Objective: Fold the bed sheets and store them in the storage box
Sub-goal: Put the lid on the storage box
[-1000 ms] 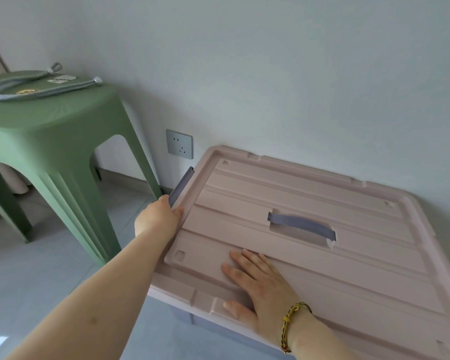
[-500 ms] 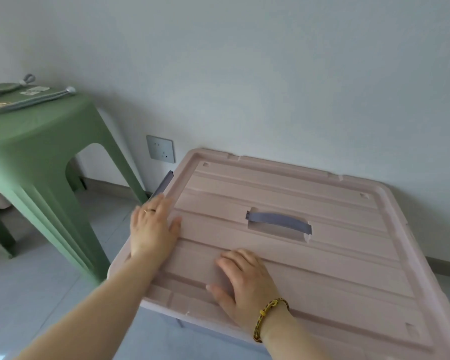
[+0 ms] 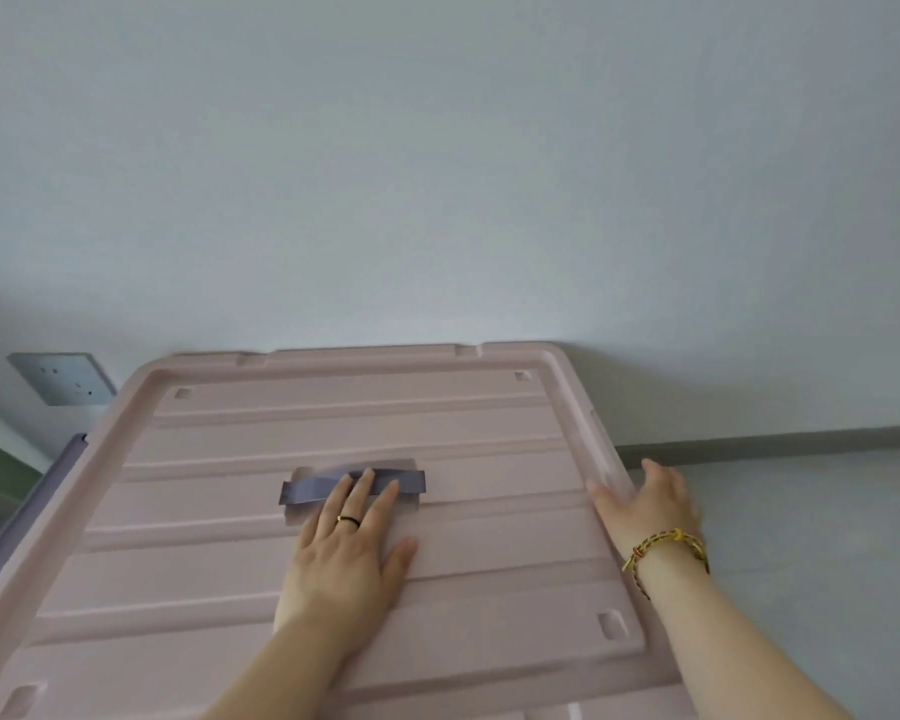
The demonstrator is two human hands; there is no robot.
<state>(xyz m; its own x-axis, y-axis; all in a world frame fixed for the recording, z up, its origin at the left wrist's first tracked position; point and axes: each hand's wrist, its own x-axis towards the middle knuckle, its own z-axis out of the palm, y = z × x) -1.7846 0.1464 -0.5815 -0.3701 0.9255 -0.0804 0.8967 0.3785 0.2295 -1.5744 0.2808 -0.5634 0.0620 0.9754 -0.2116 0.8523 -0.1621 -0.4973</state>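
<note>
Against the wall (image 3: 437, 174) at 12 o'clock the storage box lid (image 3: 333, 423) sits shut, my left hand (image 3: 349, 558) flat and wide, touching its grey handle (image 3: 307, 491), probably steadying it, and my right hand (image 3: 655, 506) meets the rim (image 3: 601, 449) at 3 o'clock, curled or not I cannot tell.

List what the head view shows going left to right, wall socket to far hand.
wall socket → left hand, flat on the pink lid → right hand, at the lid's right edge.
</note>
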